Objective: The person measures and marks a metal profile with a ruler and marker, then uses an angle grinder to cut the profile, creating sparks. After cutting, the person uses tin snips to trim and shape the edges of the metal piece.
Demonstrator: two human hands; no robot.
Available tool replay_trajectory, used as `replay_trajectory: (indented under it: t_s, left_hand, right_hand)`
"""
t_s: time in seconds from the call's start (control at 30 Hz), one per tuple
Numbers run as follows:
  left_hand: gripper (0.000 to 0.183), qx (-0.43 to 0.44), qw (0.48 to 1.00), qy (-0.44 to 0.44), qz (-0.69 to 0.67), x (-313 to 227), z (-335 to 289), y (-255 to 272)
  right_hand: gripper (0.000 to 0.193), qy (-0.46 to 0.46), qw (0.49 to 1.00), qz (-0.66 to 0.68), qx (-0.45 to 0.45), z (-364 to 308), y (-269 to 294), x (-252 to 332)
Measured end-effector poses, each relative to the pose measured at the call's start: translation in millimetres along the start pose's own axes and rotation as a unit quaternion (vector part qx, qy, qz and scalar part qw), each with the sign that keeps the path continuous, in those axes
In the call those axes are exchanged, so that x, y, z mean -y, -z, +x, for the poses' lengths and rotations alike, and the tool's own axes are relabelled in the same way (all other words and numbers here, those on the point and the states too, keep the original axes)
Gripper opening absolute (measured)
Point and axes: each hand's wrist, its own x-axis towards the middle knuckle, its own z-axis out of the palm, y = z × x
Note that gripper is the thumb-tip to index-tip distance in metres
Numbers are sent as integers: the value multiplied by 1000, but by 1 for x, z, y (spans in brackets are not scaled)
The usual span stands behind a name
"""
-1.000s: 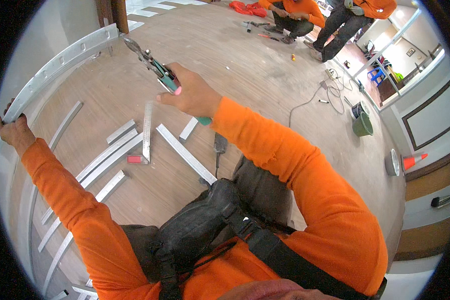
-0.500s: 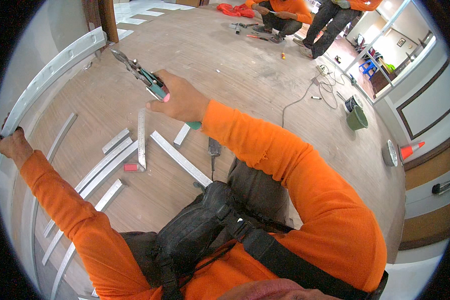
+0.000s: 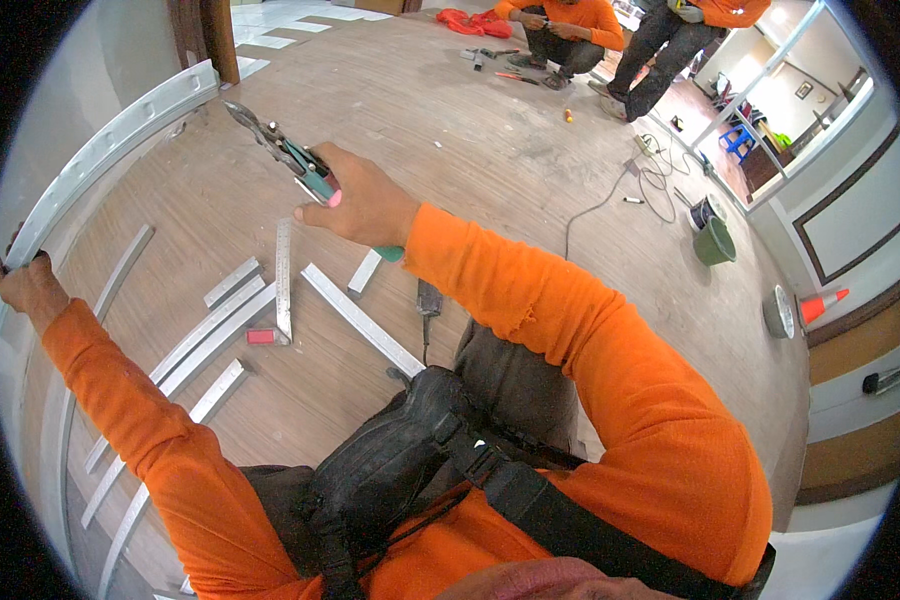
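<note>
Far to the left, my left hand (image 3: 35, 290) grips a long galvanized metal channel (image 3: 120, 150). The channel is raised off the floor and slants away from me to its far end near the brown post. My right hand (image 3: 360, 195) is wrapped around the green handles of a pair of tin snips (image 3: 288, 155), whose metal jaws point up and left toward the far end of the channel without touching it. A green handle end shows below my right wrist. On the floor under the snips lies a metal try square (image 3: 283, 280) with a red stock.
Several cut metal strips (image 3: 220, 320) lie across the floor, one (image 3: 360, 320) reaching toward my knee. A corded power tool (image 3: 428, 300) rests beside my leg. Two co-workers in orange (image 3: 565, 30) are at the far side near scattered tools. Buckets (image 3: 713, 243) and a traffic cone (image 3: 823, 303) stand right.
The view has shifted very slightly. Both hands keep their holds on the channel and the snips, with almost no movement.
</note>
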Motion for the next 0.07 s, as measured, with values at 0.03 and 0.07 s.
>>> replay_trajectory:
  t_s: [0.03,0.07]
  left_hand:
    - [52,5,999,-16,29,-1,-4,-1]
    - [51,2,1000,13,13,-6,-5,-4]
  right_hand:
    - [57,3,1000,0,-1,0,-1,0]
    - [57,4,1000,1,0,1,-2,0]
